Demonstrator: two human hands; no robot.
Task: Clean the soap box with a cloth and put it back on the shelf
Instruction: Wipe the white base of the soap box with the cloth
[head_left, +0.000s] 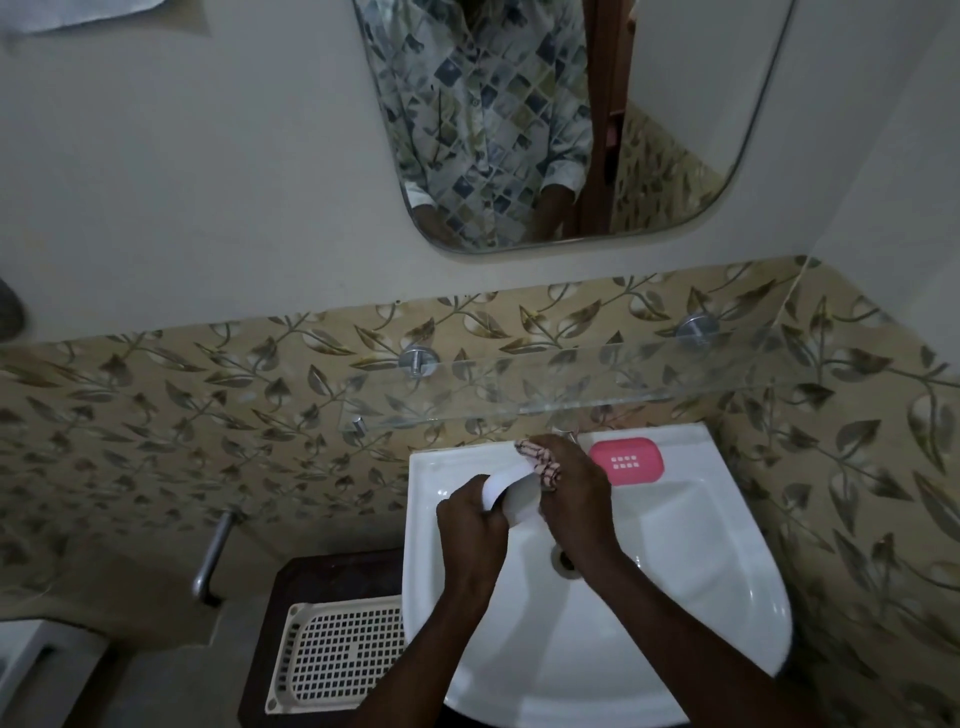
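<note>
Your left hand (470, 525) grips the white soap box (506, 493) at its left end, fingers curled round it, above the sink (701, 597). Your right hand (574, 499) clutches the patterned cloth (540, 462), which touches the box's right end. A pink slotted soap tray (626, 461) lies on the sink's back rim, just beside your right hand, below the glass shelf (571, 384).

soap box (506, 496): both ends covered by left hand (470, 530) and right hand (574, 499), shape unclear | cloth (540, 462): mostly hidden under right hand, only a checked corner showed | drain (562, 564): half covered by right wrist | mirror (675, 130): top cut off by upper edge | perforated tray (337, 654): right side hidden beneath sink (691, 545) rim
</note>
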